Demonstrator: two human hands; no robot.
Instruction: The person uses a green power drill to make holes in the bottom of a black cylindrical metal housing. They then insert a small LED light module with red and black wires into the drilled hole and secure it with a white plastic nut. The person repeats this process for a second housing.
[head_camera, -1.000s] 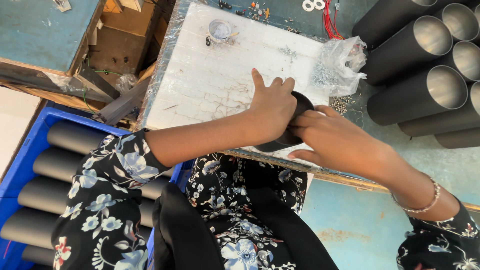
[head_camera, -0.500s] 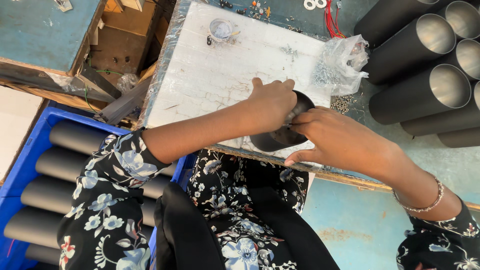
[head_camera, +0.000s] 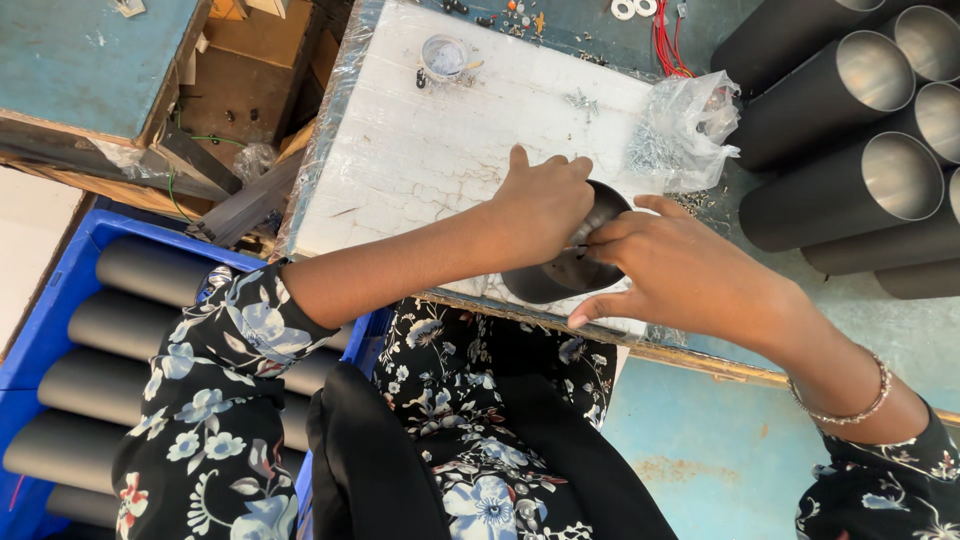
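Lying mouth-up on the white board (head_camera: 400, 150), black cup (head_camera: 560, 280); left hand (head_camera: 545, 205) and right hand (head_camera: 680, 270) grasping it.

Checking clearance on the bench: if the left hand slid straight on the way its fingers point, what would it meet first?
Probably the clear bag of screws, just beyond the left hand and the dark round part; depth is unclear.

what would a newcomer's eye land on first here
Both hands, left hand and right hand, meet over a dark round metal cup at the near edge of the white cracked board. Black metal tubes lie stacked at right, more in the blue crate at left.
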